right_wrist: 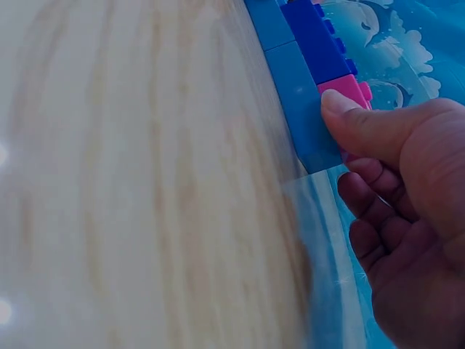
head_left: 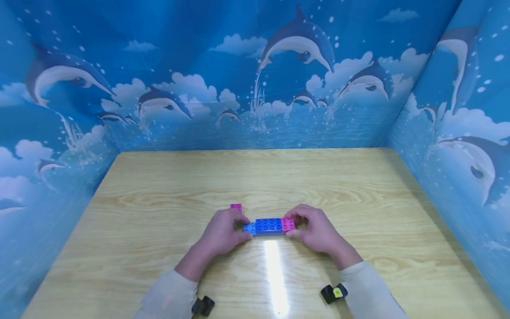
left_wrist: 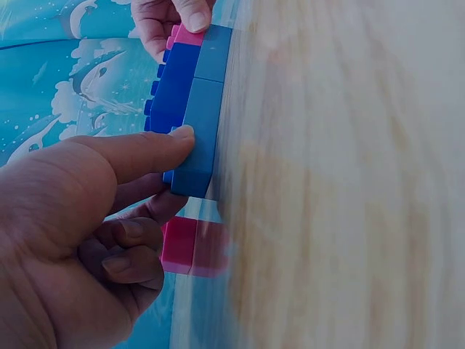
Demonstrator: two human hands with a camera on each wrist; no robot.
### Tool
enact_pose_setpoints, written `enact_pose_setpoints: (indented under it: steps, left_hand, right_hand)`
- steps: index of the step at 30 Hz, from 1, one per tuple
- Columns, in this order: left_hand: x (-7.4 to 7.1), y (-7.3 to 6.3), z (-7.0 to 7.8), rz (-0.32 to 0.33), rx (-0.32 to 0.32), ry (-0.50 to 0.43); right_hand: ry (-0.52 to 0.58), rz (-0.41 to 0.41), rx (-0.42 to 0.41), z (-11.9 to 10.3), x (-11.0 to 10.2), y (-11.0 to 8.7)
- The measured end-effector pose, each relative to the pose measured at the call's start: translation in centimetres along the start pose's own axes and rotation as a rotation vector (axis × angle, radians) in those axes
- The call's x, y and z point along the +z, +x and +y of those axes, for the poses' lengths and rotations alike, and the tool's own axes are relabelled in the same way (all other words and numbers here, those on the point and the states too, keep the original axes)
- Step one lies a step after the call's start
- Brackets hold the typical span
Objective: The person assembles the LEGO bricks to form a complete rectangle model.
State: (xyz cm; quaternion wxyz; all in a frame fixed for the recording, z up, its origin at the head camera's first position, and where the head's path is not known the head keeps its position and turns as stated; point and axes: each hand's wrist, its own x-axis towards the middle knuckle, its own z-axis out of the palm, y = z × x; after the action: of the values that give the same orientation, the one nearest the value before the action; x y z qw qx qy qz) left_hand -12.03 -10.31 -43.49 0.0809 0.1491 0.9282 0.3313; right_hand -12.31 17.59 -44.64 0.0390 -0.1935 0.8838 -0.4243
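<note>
A row of joined toy building bricks lies on the table in front of me. Light blue bricks (left_wrist: 200,138) form its bottom layer, and a dark blue brick (head_left: 268,225) sits on them in the middle. On the right end is a pink brick (head_left: 287,225), level with the dark blue one. My left hand (head_left: 226,231) pinches the light blue left end between thumb and fingers. At the opposite end, my right hand (head_left: 316,228) pinches the pink brick's end, its thumb on the near side. Another pink brick (head_left: 236,207) lies apart, just beyond my left hand.
The wood-grain table (head_left: 159,186) is bounded at the back and sides by blue dolphin-print curtains (head_left: 223,66). A bright light reflection runs down the table's near middle. Small black devices (head_left: 334,293) are at both wrists.
</note>
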Motion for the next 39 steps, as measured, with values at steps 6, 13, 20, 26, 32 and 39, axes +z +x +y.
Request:
enact_pose_setpoints:
  steps: [6, 13, 20, 26, 32, 39]
  left_hand:
    - [0.0, 0.1, 0.0, -0.005, -0.004, 0.024]
    - [-0.5, -0.1, -0.3, 0.033, -0.002, -0.057]
    - [-1.6, 0.3, -0.9, 0.184, -0.016, -0.106]
    - [-2.2, 0.9, -1.9, 0.234, -0.048, -0.073]
    - [-2.4, 1.4, -2.6, 0.198, -0.064, -0.043]
    - [-2.1, 1.8, -3.1, 0.141, -0.111, -0.023]
  right_hand:
    - [0.008, 0.028, -0.002, 0.3, 0.4, 0.0]
    - [0.021, 0.053, -0.009, 0.6, 0.7, 0.0]
    - [0.025, 0.060, -0.003, 0.6, 0.7, 0.1]
    - [0.048, 0.054, -0.002, 0.5, 0.7, 0.1]
    - [0.058, 0.047, 0.001, 0.5, 0.6, 0.1]
    - [0.052, 0.042, 0.003, 0.7, 0.7, 0.1]
